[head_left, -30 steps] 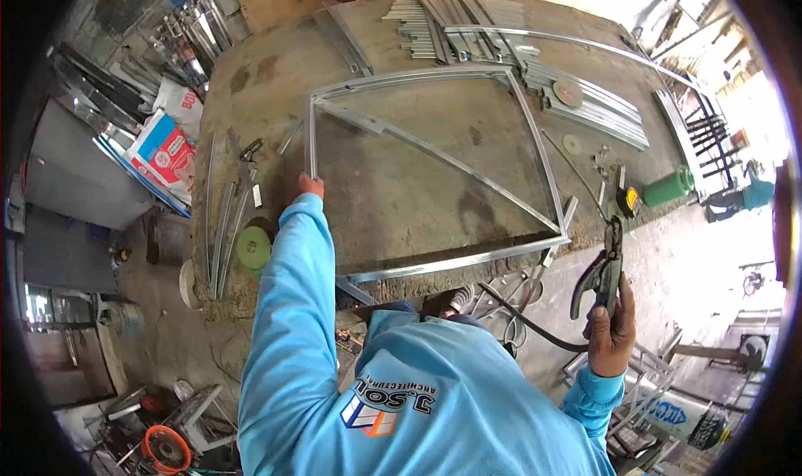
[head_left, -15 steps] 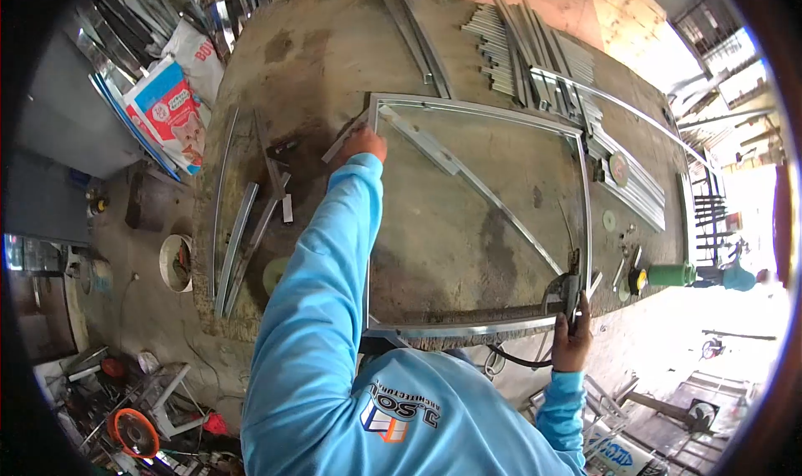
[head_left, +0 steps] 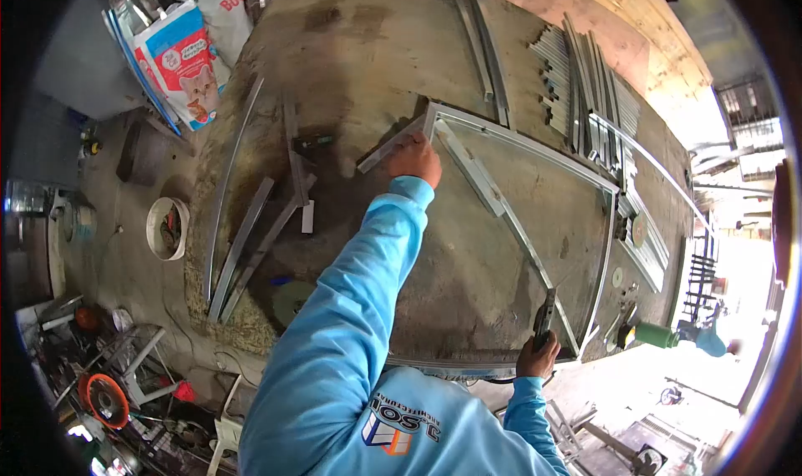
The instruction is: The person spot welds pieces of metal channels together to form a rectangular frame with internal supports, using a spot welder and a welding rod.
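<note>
- Far left, floor: orange ring, fan-like, among clutter; can't tell what it is exactly.
- White bucket, on floor just beside left edge of table; odds and ends inside.
- Cat-picture bag, leaning, near table's upper-left edge; white bag right behind it.
- Left end of table: loose metal strips, lying roughly lengthwise, some crossing. Short pale piece by them; small dark tool near, too unclear to name.
- Short flat strip, lies slanting, runs up to the frame's upper-left corner, right by my left hand.
- My left hand: fingers bent over the frame's left side, just below that corner. Fingertips hidden, can't tell if I'm gripping or only pressing.
- Metal frame: flat on table, middle to right, near edge along my body. Diagonal bar inside it, upper-left to lower-right.
- Two long bars, beyond the frame.
- My right hand: closed round the handle of a dark clamp-like tool, over the frame's lower-right corner. Tool tip near diagonal bar; contact unclear.
- Bar stack, upper right of table, next to frame.
- Far right: round disc on bars, green cylinder lying near table edge.
</note>
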The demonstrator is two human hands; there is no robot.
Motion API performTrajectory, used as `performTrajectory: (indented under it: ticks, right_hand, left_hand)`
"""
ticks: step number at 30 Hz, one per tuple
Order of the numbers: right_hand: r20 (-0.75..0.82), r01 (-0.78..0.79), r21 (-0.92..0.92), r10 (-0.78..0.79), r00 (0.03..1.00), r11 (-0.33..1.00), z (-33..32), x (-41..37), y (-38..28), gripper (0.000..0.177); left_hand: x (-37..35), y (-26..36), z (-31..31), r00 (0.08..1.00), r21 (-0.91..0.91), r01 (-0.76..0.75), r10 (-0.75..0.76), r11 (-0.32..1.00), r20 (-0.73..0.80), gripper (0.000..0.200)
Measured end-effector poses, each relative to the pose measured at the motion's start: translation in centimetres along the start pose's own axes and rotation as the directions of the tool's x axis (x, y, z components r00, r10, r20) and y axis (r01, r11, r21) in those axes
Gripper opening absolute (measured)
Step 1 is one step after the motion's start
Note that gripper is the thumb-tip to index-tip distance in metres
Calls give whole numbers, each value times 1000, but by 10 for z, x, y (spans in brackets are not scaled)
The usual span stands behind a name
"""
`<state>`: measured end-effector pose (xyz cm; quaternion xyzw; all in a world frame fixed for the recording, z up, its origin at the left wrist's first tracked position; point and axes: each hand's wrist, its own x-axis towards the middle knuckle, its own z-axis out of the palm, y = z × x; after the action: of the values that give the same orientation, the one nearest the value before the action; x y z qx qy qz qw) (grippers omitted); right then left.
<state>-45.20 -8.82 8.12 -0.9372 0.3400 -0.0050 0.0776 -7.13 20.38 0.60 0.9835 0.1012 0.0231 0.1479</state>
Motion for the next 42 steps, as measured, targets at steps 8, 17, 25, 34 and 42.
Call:
performTrajectory:
  ticks: [8,17,25,34,42]
  right_hand:
    - [12,-92,-136,95,995,986,28,-4,16,47]
    - [62,-152,-30,153,986,988,13,-15,19,55]
    - [-62,-153,355,186,981,923,-26,-39,133,50]
    - [-333,202,619,21,943,759,-224,-22,-20,45]
    - [-487,379,650,-22,873,659,-236,0,-94,58]
  left_hand:
    - [-5,0,-17,999,-46,8,-5,999,53,36]
    - [0,2,-5,990,-107,38,-24,994,136,49]
    - [-5,3,-9,999,-69,39,-38,997,24,35]
    - [-7,5,-13,996,-96,-69,64,993,-54,64]
    - [17,10,-12,982,15,-190,190,982,3,71]
